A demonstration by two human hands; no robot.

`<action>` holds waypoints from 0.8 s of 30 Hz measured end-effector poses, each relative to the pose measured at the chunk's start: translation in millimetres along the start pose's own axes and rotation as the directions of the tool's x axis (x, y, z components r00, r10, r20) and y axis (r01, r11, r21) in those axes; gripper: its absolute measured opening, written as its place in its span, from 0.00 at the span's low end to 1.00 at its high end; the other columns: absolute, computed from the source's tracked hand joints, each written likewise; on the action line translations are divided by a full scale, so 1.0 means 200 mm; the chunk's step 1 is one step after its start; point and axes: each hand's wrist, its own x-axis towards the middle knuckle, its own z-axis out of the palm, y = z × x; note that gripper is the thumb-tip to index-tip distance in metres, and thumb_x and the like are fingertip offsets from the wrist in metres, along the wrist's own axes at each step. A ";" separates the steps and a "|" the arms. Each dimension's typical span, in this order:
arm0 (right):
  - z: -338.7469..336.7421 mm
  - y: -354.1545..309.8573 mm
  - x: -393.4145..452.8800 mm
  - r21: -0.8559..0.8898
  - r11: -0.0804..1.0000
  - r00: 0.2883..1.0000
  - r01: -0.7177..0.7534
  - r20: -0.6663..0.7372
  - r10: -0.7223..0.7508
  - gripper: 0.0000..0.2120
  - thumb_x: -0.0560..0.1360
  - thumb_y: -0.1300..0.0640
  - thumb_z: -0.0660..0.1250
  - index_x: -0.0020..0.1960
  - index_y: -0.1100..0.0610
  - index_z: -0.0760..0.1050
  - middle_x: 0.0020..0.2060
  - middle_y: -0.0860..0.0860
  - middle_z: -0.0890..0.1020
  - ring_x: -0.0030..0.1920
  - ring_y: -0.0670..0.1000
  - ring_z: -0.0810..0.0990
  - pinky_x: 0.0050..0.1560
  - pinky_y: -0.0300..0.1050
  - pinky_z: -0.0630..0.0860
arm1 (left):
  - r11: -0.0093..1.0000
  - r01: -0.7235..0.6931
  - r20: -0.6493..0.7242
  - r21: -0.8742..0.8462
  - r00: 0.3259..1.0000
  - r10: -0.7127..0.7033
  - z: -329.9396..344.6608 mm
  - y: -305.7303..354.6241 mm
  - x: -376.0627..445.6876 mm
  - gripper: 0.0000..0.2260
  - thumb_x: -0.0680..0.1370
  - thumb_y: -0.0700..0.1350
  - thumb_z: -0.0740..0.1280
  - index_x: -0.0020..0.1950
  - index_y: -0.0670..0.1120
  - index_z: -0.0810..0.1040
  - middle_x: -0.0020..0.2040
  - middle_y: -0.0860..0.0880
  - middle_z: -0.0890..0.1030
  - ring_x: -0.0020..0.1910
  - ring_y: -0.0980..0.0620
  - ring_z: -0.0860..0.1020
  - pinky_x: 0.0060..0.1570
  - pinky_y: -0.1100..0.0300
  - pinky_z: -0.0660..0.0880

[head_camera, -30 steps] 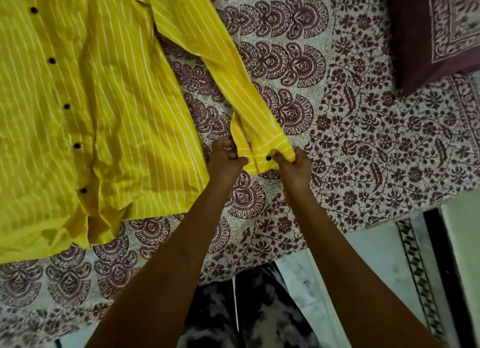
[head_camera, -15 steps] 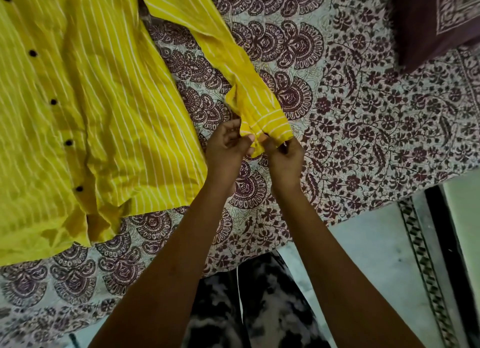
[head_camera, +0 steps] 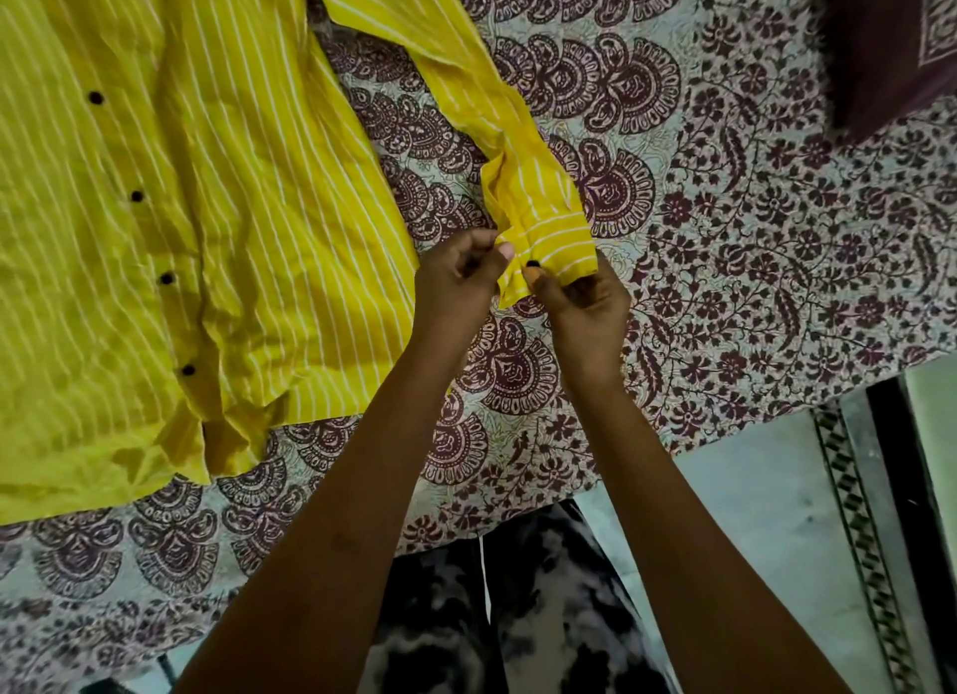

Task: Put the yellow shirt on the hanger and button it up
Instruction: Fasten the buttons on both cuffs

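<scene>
The shirt lies flat on the bed, front buttoned. Both hands hold the cuff: the left hand pinches its edge, the right hand grips beside the cuff button. Risk: thin fabric may slip from the fingers, leaving the button unfastened. No hanger is visible.

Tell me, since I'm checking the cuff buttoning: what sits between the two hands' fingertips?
In the head view, the sleeve cuff of the yellow shirt, with its dark button, lies between the left hand and right hand; both pinch it.
</scene>
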 end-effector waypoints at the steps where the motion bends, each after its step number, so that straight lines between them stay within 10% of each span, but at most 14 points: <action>1: 0.01 0.00 0.00 -0.016 1.000 1.000 0.008 -0.014 -0.009 0.10 0.68 0.70 0.69 0.44 0.57 0.75 0.37 0.47 0.83 0.41 0.49 0.80 0.45 0.45 0.77 | 0.998 0.048 0.035 -0.043 0.998 -0.046 -0.01 0.00 0.00 0.05 0.76 0.37 0.65 0.48 0.45 0.77 0.36 0.53 0.78 0.31 0.67 0.75 0.33 0.71 0.72; 5: 0.05 0.00 0.00 -0.079 0.996 0.991 0.037 -0.124 -0.047 0.08 0.68 0.68 0.68 0.46 0.61 0.75 0.39 0.52 0.81 0.41 0.50 0.80 0.45 0.44 0.77 | 0.951 0.228 0.166 -0.208 0.967 -0.195 -0.05 0.00 0.01 0.10 0.76 0.32 0.62 0.50 0.45 0.77 0.40 0.50 0.79 0.40 0.54 0.77 0.45 0.57 0.73; 12: 0.04 0.02 0.02 -0.343 0.931 0.955 0.124 -0.212 -0.206 0.09 0.69 0.61 0.67 0.48 0.62 0.76 0.38 0.54 0.81 0.39 0.53 0.79 0.45 0.52 0.78 | 0.876 0.332 0.144 -0.350 0.943 -0.300 -0.10 0.02 0.04 0.12 0.78 0.33 0.58 0.40 0.46 0.75 0.33 0.52 0.80 0.35 0.54 0.76 0.34 0.64 0.75; 19: 0.10 0.00 -0.02 -0.352 0.925 0.979 0.144 -0.085 -0.185 0.05 0.68 0.58 0.70 0.42 0.53 0.75 0.35 0.62 0.79 0.37 0.56 0.78 0.42 0.57 0.76 | 0.983 -0.108 0.021 0.150 0.994 0.106 -0.10 -0.01 0.03 0.05 0.73 0.43 0.64 0.41 0.45 0.79 0.35 0.39 0.79 0.33 0.52 0.73 0.35 0.59 0.70; 24: 0.11 -0.02 -0.04 -0.305 0.944 0.985 0.129 -0.074 -0.158 0.07 0.66 0.62 0.71 0.40 0.57 0.72 0.32 0.60 0.76 0.34 0.52 0.72 0.36 0.53 0.72 | 0.894 -0.246 0.077 0.375 0.969 0.234 -0.11 0.01 0.01 0.07 0.71 0.42 0.64 0.42 0.42 0.82 0.27 0.54 0.74 0.27 0.58 0.71 0.29 0.64 0.66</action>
